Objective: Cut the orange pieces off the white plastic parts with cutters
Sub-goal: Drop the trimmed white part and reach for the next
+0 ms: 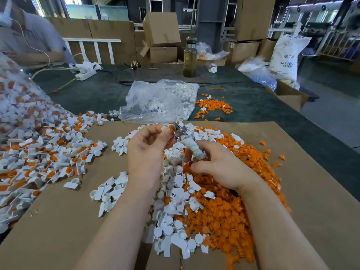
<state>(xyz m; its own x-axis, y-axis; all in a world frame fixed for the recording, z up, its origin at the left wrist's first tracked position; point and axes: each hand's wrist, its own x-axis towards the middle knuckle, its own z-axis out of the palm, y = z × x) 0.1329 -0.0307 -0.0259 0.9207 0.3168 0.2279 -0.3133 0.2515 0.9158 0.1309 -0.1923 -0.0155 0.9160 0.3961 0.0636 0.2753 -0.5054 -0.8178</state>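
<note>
Orange-tipped white part [167, 128] between cutters [180, 131]

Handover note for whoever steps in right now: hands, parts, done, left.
Left hand pinches a white part with its orange piece still on, at the cutter head.
Right hand grips the cutters by the wrapped handles.
Done: cut orange pieces piled right on the cardboard, trimmed white parts in the middle.
Left: the big uncut pile at left, spilling from a clear bag.
</note>
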